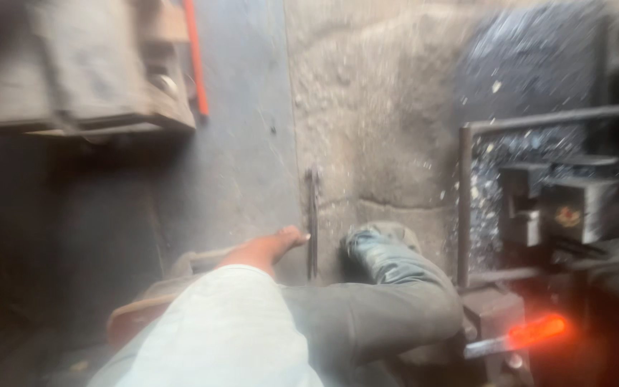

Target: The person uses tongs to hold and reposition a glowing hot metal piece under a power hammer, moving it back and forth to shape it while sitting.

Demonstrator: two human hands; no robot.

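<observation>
The view is motion-blurred. My left hand reaches out of a white sleeve toward the floor, fingers stretched and holding nothing. Its fingertips are just left of a thin dark metal rod that lies on the concrete floor. Right of the rod is my leg in grey trousers, ending in a worn shoe. At the lower right a metal bar glows orange at one end, resting on a dark block. My right hand is not in view.
A wooden bench with an orange-red rod along its edge stands at the upper left. A rusty metal frame and dark machine parts stand at the right, with a heap of black coal behind.
</observation>
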